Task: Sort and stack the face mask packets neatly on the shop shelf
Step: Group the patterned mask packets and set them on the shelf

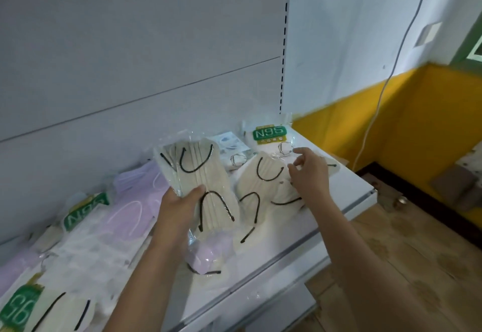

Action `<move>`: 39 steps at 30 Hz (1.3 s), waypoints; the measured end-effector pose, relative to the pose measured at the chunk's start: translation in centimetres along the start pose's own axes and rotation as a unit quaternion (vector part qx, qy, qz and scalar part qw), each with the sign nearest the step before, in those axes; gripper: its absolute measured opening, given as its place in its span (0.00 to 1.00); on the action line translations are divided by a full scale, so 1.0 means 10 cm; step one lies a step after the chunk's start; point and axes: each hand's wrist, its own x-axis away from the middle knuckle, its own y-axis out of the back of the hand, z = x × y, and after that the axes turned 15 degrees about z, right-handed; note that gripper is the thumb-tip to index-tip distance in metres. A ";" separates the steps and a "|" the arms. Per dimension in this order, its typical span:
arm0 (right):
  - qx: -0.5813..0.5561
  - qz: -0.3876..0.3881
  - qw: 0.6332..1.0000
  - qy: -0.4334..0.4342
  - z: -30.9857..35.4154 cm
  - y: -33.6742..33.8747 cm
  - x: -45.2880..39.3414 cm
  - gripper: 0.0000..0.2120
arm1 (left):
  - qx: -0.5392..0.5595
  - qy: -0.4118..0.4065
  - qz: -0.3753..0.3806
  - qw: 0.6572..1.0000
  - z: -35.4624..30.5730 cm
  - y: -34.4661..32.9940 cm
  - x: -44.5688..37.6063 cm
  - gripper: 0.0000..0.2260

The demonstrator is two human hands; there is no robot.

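A white shop shelf (307,243) is carrying scattered mask packets: lilac ones (122,217) lying at left, cream packets with black loops (263,183) sitting right of centre, an N95 packet (270,134) resting at the far right.

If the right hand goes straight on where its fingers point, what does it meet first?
Probably the N95 packet at the shelf's back; the right hand reaches up-left over a cream mask packet. Depth is unclear.
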 end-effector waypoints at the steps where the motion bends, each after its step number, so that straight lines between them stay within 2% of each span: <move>1: 0.021 -0.005 1.000 0.013 0.01 -0.01 0.01 0.20 | -0.005 -0.006 -0.010 1.000 -0.01 0.01 -0.01 0.09; 2: 0.077 0.002 0.997 0.013 0.02 -0.03 0.01 0.23 | -0.008 -0.012 -0.023 1.000 -0.02 0.02 -0.01 0.09; 4: 0.207 0.069 0.976 -0.014 0.08 -0.09 0.04 0.36 | -0.006 -0.021 -0.040 0.999 -0.03 0.06 -0.02 0.09; 6: 0.266 0.117 0.957 -0.020 0.13 -0.19 0.06 0.38 | -0.012 -0.019 -0.043 0.999 -0.04 0.08 -0.03 0.10; 8: 0.236 0.093 0.967 -0.008 0.14 -0.24 0.05 0.31 | -0.022 -0.014 -0.037 0.999 -0.03 0.10 -0.03 0.10; 10: 0.167 0.039 0.985 0.029 0.15 -0.23 0.03 0.22 | -0.030 -0.017 -0.039 0.999 -0.02 0.13 -0.02 0.09; 13: 0.003 0.021 0.995 0.100 0.25 -0.09 0.02 0.12 | -0.035 -0.034 -0.042 0.998 -0.07 0.14 -0.01 0.09; 17: -0.189 0.072 0.963 0.178 0.61 0.41 0.09 0.12 | -0.001 -0.034 -0.059 0.998 -0.20 0.12 -0.03 0.03; 20: -0.311 0.190 0.914 0.175 0.84 0.70 0.11 0.14 | 0.016 0.001 -0.038 0.999 -0.24 0.07 -0.06 0.05; 21: -0.312 0.209 0.910 0.174 0.88 0.69 0.10 0.16 | 0.024 0.015 -0.015 0.999 -0.23 0.03 -0.04 0.09; 23: -0.260 0.206 0.925 0.186 0.90 0.57 0.12 0.19 | 0.054 0.037 0.057 0.996 -0.18 -0.07 -0.02 0.22; 25: -0.192 0.197 0.937 0.214 0.84 0.35 0.16 0.21 | 0.062 0.055 0.132 0.988 -0.14 -0.20 0.03 0.29; 27: -0.126 0.191 0.946 0.229 0.72 0.17 0.20 0.24 | 0.034 0.072 0.150 0.986 -0.06 -0.34 0.05 0.28; 28: -0.102 0.186 0.950 0.230 0.65 0.12 0.20 0.25 | 0.021 0.075 0.139 0.987 -0.01 -0.39 0.03 0.23; 30: -0.029 0.154 0.965 0.208 0.43 0.12 0.13 0.26 | 0.008 0.080 0.106 0.991 0.09 -0.46 0.00 0.12; 31: 0.052 0.117 0.977 0.172 0.27 0.16 0.05 0.28 | 0.007 0.088 0.095 0.992 0.14 -0.48 -0.01 0.09; 33: 0.229 0.069 0.971 0.023 -0.07 0.30 -0.07 0.38 | 0.012 0.101 0.082 0.991 0.22 -0.48 -0.03 0.07; 34: 0.269 0.075 0.959 -0.056 -0.22 0.38 -0.11 0.43 | 0.008 0.107 0.077 0.991 0.25 -0.48 -0.03 0.07; 36: 0.243 0.105 0.953 -0.148 -0.43 0.51 -0.14 0.45 | -0.019 0.111 0.070 0.991 0.31 -0.45 -0.07 0.05; 39: 0.111 0.068 0.980 -0.153 -0.56 0.65 -0.18 0.28 | -0.052 0.107 0.072 0.990 0.35 -0.42 -0.11 0.05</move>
